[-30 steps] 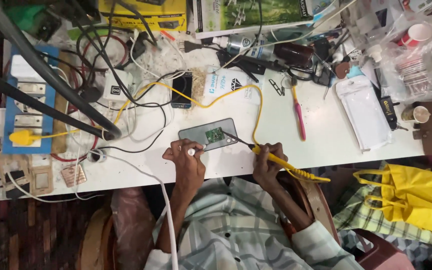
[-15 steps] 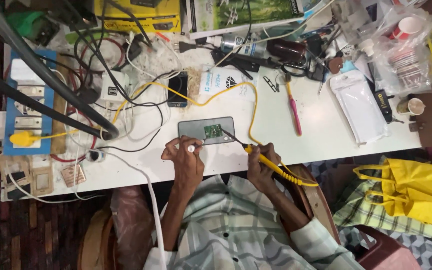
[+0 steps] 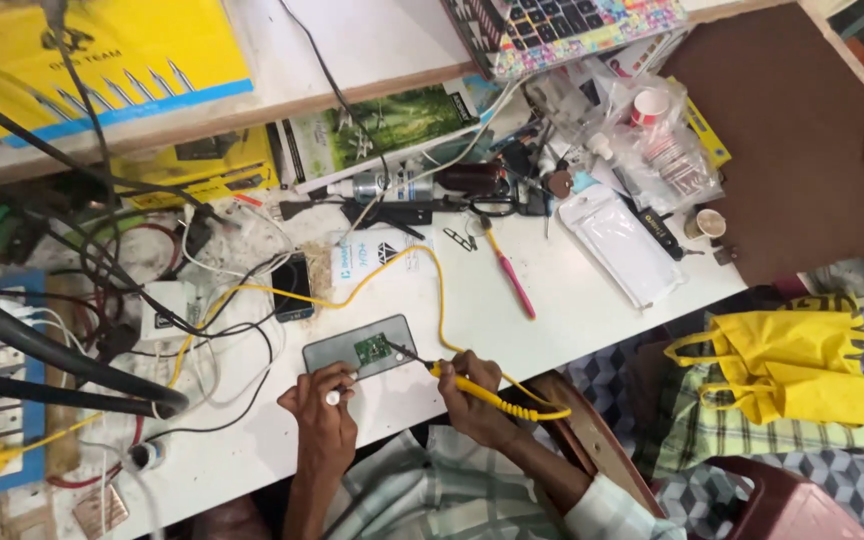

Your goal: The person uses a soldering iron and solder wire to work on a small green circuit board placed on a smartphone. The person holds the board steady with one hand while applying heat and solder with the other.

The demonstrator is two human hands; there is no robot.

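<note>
A person sits at a cluttered white workbench (image 3: 572, 310), seen from above. The right hand (image 3: 472, 385) is clenched around a yellow soldering iron (image 3: 477, 390), its tip touching a small green circuit board (image 3: 369, 347) lying on a grey mat (image 3: 357, 345) near the table's front edge. The left hand (image 3: 324, 397) pinches what may be solder wire beside the mat. Good work here calls for a steady tip and brief contact. A pink-handled tool (image 3: 512, 280) lies well apart.
</note>
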